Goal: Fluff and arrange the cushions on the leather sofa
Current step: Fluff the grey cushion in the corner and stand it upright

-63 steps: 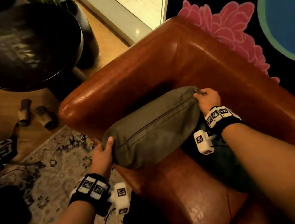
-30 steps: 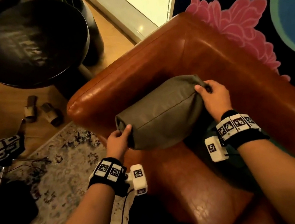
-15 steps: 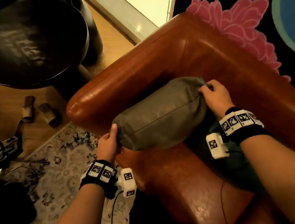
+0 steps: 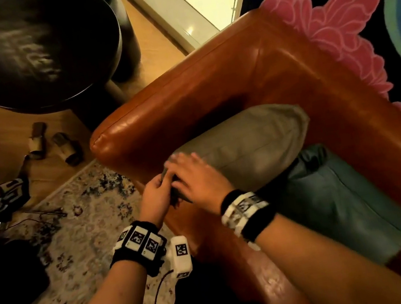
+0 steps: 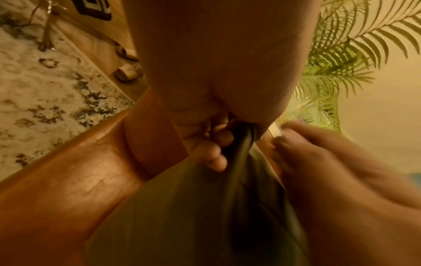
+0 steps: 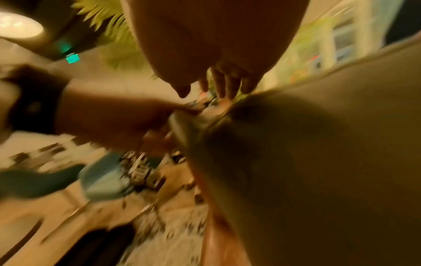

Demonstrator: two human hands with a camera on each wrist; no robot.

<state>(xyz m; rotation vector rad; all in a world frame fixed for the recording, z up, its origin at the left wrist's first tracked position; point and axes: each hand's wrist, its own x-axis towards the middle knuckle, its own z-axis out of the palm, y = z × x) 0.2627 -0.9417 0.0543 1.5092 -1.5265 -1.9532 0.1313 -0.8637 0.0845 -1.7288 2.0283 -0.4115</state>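
Note:
An olive-grey cushion (image 4: 251, 142) lies in the corner of the brown leather sofa (image 4: 208, 83), against the armrest. My left hand (image 4: 157, 189) grips the cushion's near corner; in the left wrist view its fingers (image 5: 215, 158) curl round the bunched fabric of the cushion (image 5: 193, 216). My right hand (image 4: 193, 177) lies blurred on the cushion's near end beside the left hand, fingers extended. In the right wrist view its fingers (image 6: 224, 86) reach straight over the cushion (image 6: 318, 162). A teal cushion (image 4: 336, 200) lies on the seat under my right forearm.
A round dark side table (image 4: 39, 49) stands left of the armrest on the wooden floor. A patterned rug (image 4: 78, 227) lies in front of the sofa, with slippers (image 4: 53, 145) beyond it. A pink flower-shaped rug (image 4: 333, 29) lies behind the backrest.
My right hand has left the cushion's far corner and swung over to its near end beside my left hand. The left hand keeps its hold on the near corner.

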